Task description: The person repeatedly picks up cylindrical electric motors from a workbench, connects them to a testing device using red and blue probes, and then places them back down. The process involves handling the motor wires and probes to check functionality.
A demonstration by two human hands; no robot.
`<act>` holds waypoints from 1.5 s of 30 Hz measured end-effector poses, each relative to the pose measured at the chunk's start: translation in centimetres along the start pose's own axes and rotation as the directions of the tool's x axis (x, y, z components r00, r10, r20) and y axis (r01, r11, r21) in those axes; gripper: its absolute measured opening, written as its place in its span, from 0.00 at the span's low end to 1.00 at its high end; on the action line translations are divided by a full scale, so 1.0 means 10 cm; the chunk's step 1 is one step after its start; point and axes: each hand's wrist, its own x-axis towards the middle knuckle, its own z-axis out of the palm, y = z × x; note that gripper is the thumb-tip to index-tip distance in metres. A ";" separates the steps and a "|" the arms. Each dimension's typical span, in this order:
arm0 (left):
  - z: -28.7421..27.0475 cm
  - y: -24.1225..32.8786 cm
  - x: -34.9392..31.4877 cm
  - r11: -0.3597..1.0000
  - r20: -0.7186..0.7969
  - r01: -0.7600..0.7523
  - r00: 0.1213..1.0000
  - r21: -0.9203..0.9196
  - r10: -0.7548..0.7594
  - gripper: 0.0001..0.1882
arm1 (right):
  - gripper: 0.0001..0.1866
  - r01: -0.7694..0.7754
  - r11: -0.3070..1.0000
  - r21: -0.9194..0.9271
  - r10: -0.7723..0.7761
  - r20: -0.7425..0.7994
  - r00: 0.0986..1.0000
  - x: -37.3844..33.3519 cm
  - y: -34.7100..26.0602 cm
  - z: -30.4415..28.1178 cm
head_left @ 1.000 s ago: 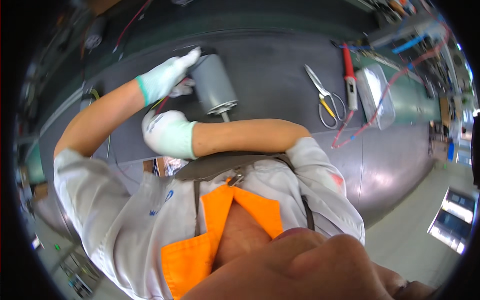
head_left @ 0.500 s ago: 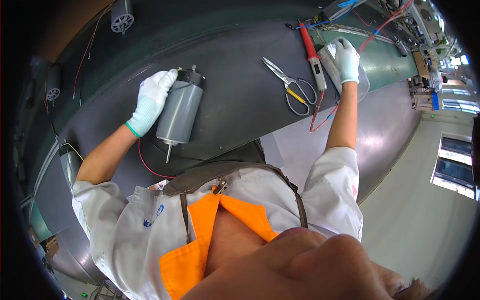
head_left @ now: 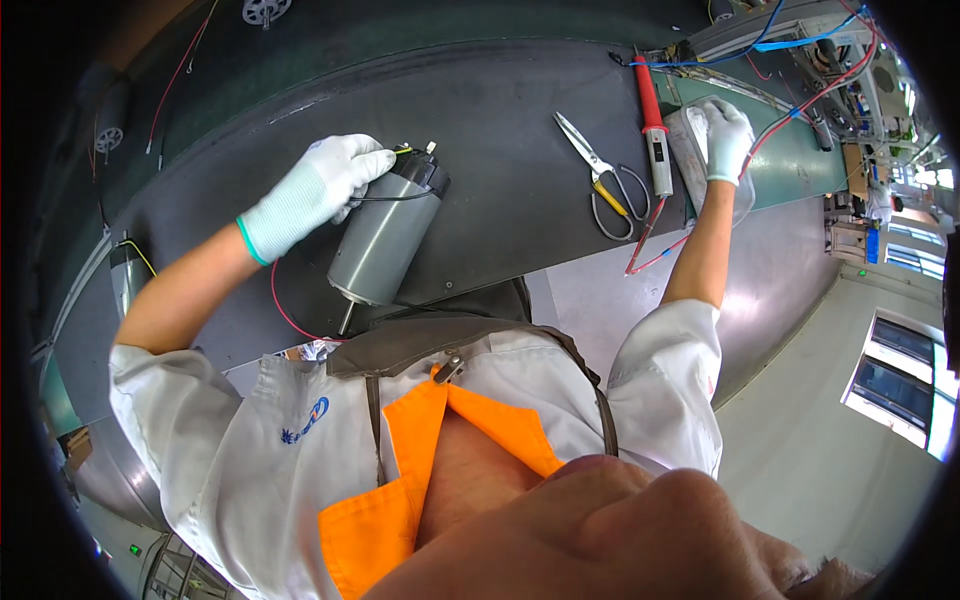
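Left hand (head_left: 340, 180) pinches the yellow-green lead (head_left: 404, 151) of the electric motor (head_left: 388, 235), 10 o'clock on the desk (head_left: 490, 130). Shaft (head_left: 346, 318) is fitted; lead termination unconfirmed. Right hand (head_left: 725, 138), 2 o'clock, at plastic tray (head_left: 743, 206); grasp indeterminable.

Head-worn fisheye view, steeply downward, from the wearer's side of the tabletop (head_left: 490, 130).
As the left one of a side-by-side pair, the camera looks from high at the tabletop's near edge, facing down and out toward its far edge; the wearer's chest and orange collar (head_left: 375, 535) sit close below the lens, while the left hand (head_left: 320, 185) and right hand (head_left: 725, 140) lie farther off, at arm's reach. The near edge climbs rightward, the far edge bows into an arc, and beyond the right end a window (head_left: 900, 385) stands tilted near the dark rim.
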 end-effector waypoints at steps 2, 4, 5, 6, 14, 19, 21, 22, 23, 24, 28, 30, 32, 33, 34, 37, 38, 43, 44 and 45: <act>-0.14 -0.07 0.01 0.999 0.105 0.029 0.994 -0.030 -0.026 0.23 | 0.10 0.235 0.971 0.033 -0.224 -0.200 0.954 -0.05 -0.30 -0.29; -0.25 0.17 -0.04 0.983 0.198 0.073 0.974 0.171 -0.107 0.28 | 0.10 0.282 0.937 0.208 -0.221 -0.274 0.936 -0.26 -0.84 -0.68; -0.28 0.20 -0.04 0.965 0.203 0.098 0.968 0.243 -0.149 0.30 | 0.10 0.162 0.877 0.453 -0.062 -0.227 0.972 -0.43 -1.24 -0.84; -0.34 0.25 -0.06 0.961 0.242 0.129 0.952 0.244 -0.189 0.29 | 0.10 0.052 0.788 0.614 0.033 -0.127 0.991 -0.60 -1.62 -1.00; -0.51 0.31 -0.13 0.967 0.311 0.157 0.926 0.202 -0.216 0.27 | 0.13 -0.528 0.238 0.815 -0.103 0.562 0.821 -1.24 -2.59 -0.73; -0.51 0.33 -0.08 0.976 0.330 0.126 0.927 0.175 -0.179 0.26 | 0.10 -0.421 0.421 0.803 -0.025 0.474 0.880 -1.16 -2.49 -0.61; -0.52 0.31 -0.07 0.976 0.341 0.119 0.923 0.184 -0.177 0.27 | 0.10 -0.166 0.452 0.876 -0.063 0.218 0.974 -1.17 -2.52 -0.71; -0.52 0.29 -0.09 0.973 0.339 0.137 0.920 0.183 -0.194 0.27 | 0.10 -0.111 0.502 0.858 -0.042 0.152 0.987 -1.17 -2.60 -0.85; -0.52 0.28 -0.10 0.971 0.337 0.157 0.917 0.180 -0.211 0.28 | 0.10 -0.273 0.531 0.802 0.051 0.292 0.955 -1.19 -2.62 -1.02; -0.53 0.31 -0.10 0.969 0.342 0.162 0.914 0.186 -0.218 0.28 | 0.10 -0.297 0.298 0.907 -0.001 0.311 0.950 -1.21 -2.56 -1.05; -0.55 0.40 -0.14 0.958 0.340 0.209 0.902 0.197 -0.267 0.26 | 0.15 -0.679 -0.416 0.605 -0.332 0.594 0.733 -1.57 -2.64 -0.96; -0.54 0.38 -0.13 0.958 0.342 0.212 0.900 0.195 -0.269 0.29 | 0.13 -0.793 -0.376 0.480 -0.369 0.707 0.603 -1.84 -2.94 -0.85; -0.54 0.36 -0.16 0.955 0.351 0.244 0.890 0.170 -0.290 0.28 | 0.10 -0.747 -0.403 0.528 -0.318 0.685 0.656 -2.13 -3.23 -0.68; -0.54 0.37 -0.16 0.954 0.360 0.255 0.884 0.161 -0.297 0.27 | 0.08 -0.699 -0.371 0.611 -0.251 0.659 0.709 -2.25 -3.36 -0.62; -0.53 0.37 -0.18 0.950 0.350 0.278 0.884 0.138 -0.310 0.29 | 0.08 -0.628 -0.306 0.716 -0.261 0.571 0.778 -2.35 -3.37 -0.55; -0.45 0.30 -0.24 0.948 0.326 0.316 0.893 0.035 -0.310 0.34 | 0.11 -0.270 0.102 0.957 -0.286 0.288 0.914 -2.40 -3.35 -0.46; -0.43 0.24 -0.25 0.953 0.319 0.302 0.906 -0.022 -0.279 0.34 | 0.11 -0.095 0.254 0.963 -0.327 0.178 0.928 -2.36 -3.33 -0.45; -0.15 0.00 -0.24 0.972 -0.002 0.125 0.992 -0.200 -0.128 0.24 | 0.13 0.114 0.376 0.920 -0.356 0.030 0.934 -2.22 -3.37 -0.42; -0.10 0.04 -0.22 0.972 -0.040 0.096 0.993 -0.216 -0.107 0.22 | 0.13 -0.007 0.321 0.947 -0.311 0.112 0.944 -2.23 -3.35 -0.38; -0.05 0.05 -0.22 0.971 -0.080 0.067 0.993 -0.230 -0.087 0.20 | 0.12 -0.253 0.202 0.946 -0.265 0.301 0.916 -2.20 -3.37 -0.44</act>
